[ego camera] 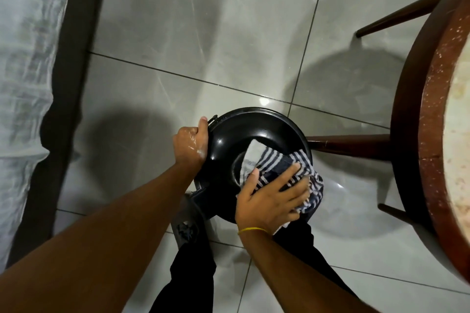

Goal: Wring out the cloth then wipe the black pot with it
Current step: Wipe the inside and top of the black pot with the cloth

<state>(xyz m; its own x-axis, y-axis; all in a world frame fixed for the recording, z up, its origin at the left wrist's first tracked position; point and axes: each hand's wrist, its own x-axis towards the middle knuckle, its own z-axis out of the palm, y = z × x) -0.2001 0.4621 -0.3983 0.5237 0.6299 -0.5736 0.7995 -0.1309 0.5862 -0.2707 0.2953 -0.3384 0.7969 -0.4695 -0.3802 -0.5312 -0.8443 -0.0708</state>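
Observation:
The black pot (229, 140) is held above the tiled floor, turned so its glossy curved side faces me. My left hand (190, 145) grips its left rim near a small handle; the hand looks wet. My right hand (272, 193) lies flat with fingers spread, pressing a dark-blue and white striped cloth (269, 157) against the pot's right side. Part of the cloth hangs over the pot's right edge, and another corner lies toward its middle.
A round wooden table (417, 160) with dark legs stands at the right, one leg (348, 145) close behind the pot. A white fabric-covered edge with a dark frame (63, 99) runs down the left. Glossy grey floor tiles (203, 33) lie below; my dark trouser legs are under the pot.

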